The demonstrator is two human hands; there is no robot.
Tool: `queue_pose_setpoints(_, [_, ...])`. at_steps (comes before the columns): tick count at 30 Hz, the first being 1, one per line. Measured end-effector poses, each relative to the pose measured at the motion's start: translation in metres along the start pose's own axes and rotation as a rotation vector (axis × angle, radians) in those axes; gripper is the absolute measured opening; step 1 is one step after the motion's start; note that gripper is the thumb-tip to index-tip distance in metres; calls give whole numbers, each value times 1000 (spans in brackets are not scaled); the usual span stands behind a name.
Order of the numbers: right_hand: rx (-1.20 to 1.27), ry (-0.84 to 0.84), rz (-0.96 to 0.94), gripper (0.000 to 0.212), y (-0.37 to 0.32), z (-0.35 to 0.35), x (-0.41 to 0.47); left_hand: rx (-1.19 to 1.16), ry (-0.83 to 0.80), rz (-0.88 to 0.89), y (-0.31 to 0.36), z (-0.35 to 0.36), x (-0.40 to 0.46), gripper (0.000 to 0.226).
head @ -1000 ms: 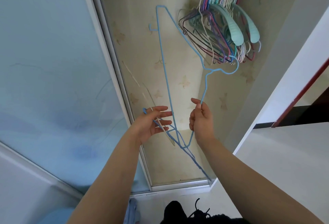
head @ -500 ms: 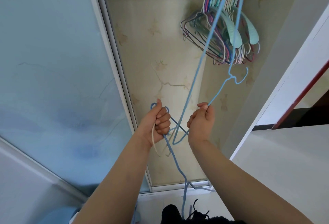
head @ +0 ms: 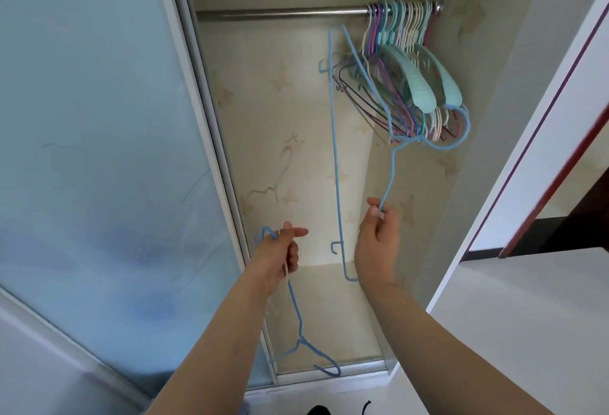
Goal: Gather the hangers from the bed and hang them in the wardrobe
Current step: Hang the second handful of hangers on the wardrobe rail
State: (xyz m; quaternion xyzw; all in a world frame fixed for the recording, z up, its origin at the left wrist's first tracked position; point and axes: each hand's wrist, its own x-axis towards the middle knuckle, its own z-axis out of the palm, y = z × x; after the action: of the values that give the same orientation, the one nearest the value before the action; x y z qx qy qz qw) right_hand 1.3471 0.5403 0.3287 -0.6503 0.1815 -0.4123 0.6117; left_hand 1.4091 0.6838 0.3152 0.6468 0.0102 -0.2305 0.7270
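The lower corner of the raised blue hanger (head: 335, 151) is hidden behind the right hand (head: 377, 243), and the bunch of hung hangers (head: 412, 85) at the upper right of the rail (head: 280, 14) is too tangled to count. The right hand, at centre frame, pinches that hanger's wire between thumb and fingertips. The left hand (head: 280, 256), lower and further left, is closed around more hangers (head: 298, 322) dangling toward the wardrobe's bottom track.
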Motion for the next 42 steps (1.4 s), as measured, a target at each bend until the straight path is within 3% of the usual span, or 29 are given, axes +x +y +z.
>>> queue_pose_setpoints(4, [-40,-126,116,18,-4,-4,16,-78,74,-11,14,-1,11,53])
queue_pose_setpoints(9, [-132,-280,143,22,-15,9,57,-132,24,-36,30,5,20,56])
queue_pose_setpoints(13, [-118,-369,237,30,-49,33,118,-36,-19,3,45,11,27,57])
queue_pose_setpoints(17, [-178,-341,190,34,-94,56,174,17,-12,34,65,20,33,55])
queue_pose_setpoints(24, [-162,-340,150,39,-132,83,244,25,23,78,118,27,45,28])
queue_pose_setpoints(31, [-277,-414,278,38,-125,96,272,44,45,153,141,29,59,32])
queue_pose_setpoints(37, [-284,-278,275,46,-102,95,287,90,28,174,144,27,69,41])
queue_pose_setpoints(40, [-568,-266,46,46,-91,90,278,89,15,195,140,27,72,46])
queue_pose_setpoints(42, [-726,-119,-212,49,-83,86,254,68,8,191,136,28,75,49])
